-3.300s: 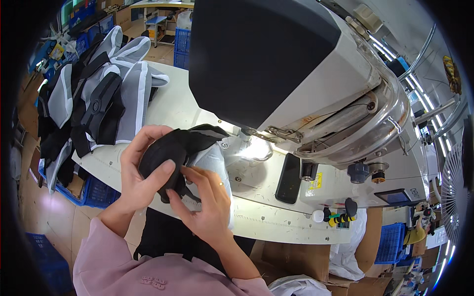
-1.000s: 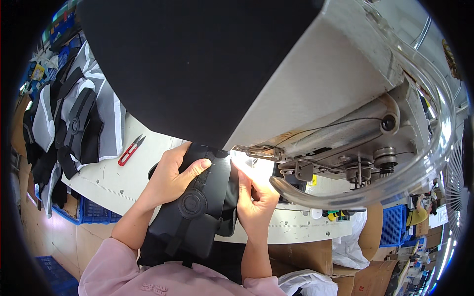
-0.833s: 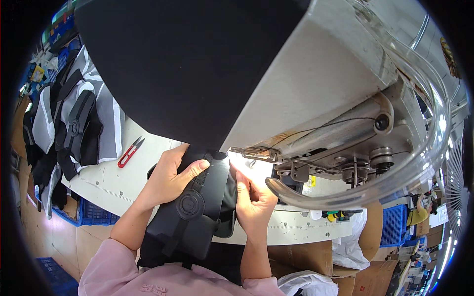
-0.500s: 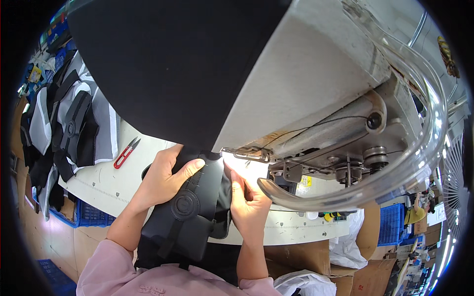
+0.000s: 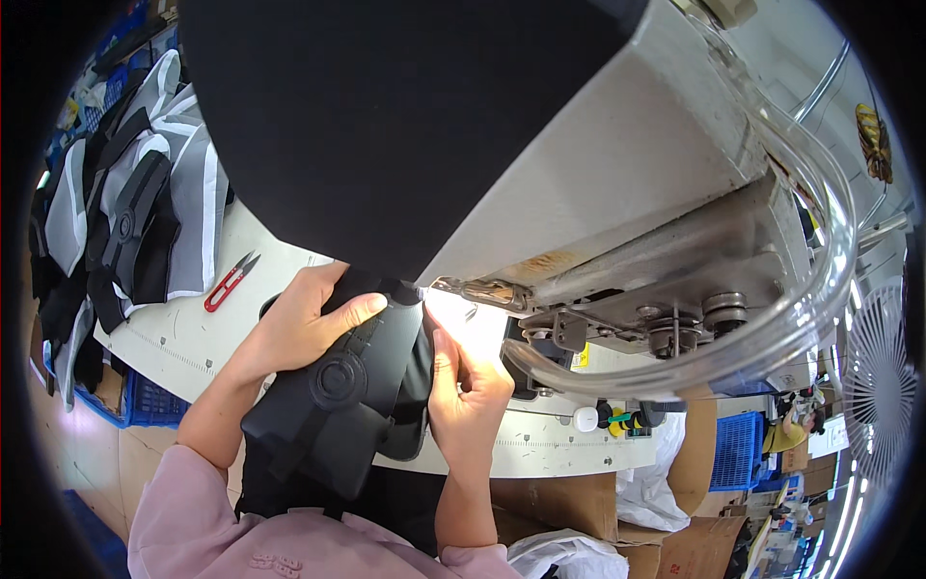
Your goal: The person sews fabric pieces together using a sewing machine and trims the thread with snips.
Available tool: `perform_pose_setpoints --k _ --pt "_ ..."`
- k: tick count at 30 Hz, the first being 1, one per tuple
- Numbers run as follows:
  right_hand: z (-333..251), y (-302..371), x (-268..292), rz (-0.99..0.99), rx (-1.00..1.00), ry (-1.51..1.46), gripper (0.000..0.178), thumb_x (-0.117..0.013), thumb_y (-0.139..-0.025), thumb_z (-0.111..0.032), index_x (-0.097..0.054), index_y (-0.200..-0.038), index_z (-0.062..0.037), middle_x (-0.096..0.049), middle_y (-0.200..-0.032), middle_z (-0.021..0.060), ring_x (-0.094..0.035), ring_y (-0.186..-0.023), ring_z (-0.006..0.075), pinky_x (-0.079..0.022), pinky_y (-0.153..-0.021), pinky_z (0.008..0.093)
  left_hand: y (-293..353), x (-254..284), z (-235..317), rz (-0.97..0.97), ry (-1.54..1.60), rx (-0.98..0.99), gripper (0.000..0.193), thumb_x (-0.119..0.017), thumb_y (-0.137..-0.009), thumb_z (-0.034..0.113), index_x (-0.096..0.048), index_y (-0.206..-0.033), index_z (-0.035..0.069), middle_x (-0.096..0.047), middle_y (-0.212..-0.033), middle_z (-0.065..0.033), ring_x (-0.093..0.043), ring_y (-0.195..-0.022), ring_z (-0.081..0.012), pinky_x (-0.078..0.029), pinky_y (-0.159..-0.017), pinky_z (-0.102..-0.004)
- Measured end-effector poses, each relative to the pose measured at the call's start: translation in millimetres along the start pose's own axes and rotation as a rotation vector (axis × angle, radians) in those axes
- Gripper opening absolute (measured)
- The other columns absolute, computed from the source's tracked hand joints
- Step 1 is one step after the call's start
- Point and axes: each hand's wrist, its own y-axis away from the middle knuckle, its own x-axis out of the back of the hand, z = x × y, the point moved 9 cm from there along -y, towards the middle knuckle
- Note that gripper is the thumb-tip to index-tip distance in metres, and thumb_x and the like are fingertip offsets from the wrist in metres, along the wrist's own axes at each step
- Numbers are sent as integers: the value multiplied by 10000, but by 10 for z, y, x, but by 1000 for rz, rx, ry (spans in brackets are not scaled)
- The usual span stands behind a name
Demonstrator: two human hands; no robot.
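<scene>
Machine head (image 5: pixel 415 135), black-covered and pale grey, overhangs the work and fills the upper middle. Pale surface (image 5: pixel 174 343) beneath it. Heap of grey and black pieces (image 5: pixel 125 207) at far left, well apart from the hands.

Black padded piece (image 5: pixel 374 386) lies between the hands, at the surface's near edge. Long axis slants from lower left to upper right; upper end meets the bright light just under the machine head.

Left hand (image 5: pixel 304 323) holds the piece by its left side: thumb across the face, other fingers mostly hidden. Right hand (image 5: pixel 471 386) just beside the right edge, nearer the light; fingers narrow, almost closed, tips washed out. Cannot tell if they pinch fabric.

Red-handled snips (image 5: pixel 228 287) left of the left hand. Raised disc (image 5: pixel 338 377) on the piece, just below the left thumb.
</scene>
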Motion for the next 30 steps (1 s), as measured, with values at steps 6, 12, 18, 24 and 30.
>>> perform_pose_setpoints --k 6,12,18,24,30 --pt "199 101 -52 -168 -201 -730 329 -649 -980 33 -607 -1306 24 -672 -1181 63 -590 -921 48 -451 -806 188 157 295 416 194 -398 -28 933 -908 -713 499 -544 -1432 29 -434 -1541 -186 -460 -1373 -412 -408 -1112 -498" --pt "140 240 -13 -238 -157 -706 188 -634 -1016 -1 -675 -1199 -9 -703 -1075 40 -551 -835 45 -430 -738 210 811 -357 800 -753 -523 -382 1000 -910 -648 449 -492 -1540 276 -241 -1709 -128 -203 -1572 -408 -148 -1205 -724" --pt "-285 195 205 -127 226 -213 275 -647 -945 30 -779 -1142 -110 -668 -889 111 -611 -714 194 -476 -644 313 819 -192 924 -479 -246 -459 731 -752 -624 -19 -640 -1338 89 -537 -1514 -166 -454 -1458 -374 -359 -1195 -603" --pt "-396 233 172 -187 288 47 394 -621 -898 40 -788 -1185 -171 -626 -889 135 -607 -707 288 -497 -651 359 923 -110 1047 -111 -233 -612 413 -693 -709 -18 -738 -1119 -27 -744 -1170 -175 -705 -1168 -357 -526 -1078 -512" --pt "-346 162 164 -196 237 -11 403 -609 -891 42 -797 -1169 -180 -668 -838 144 -586 -669 293 -489 -642 385 910 -155 1050 -102 -282 -685 360 -680 -727 -27 -730 -1081 -73 -747 -1089 -203 -728 -1101 -359 -579 -1009 -503"
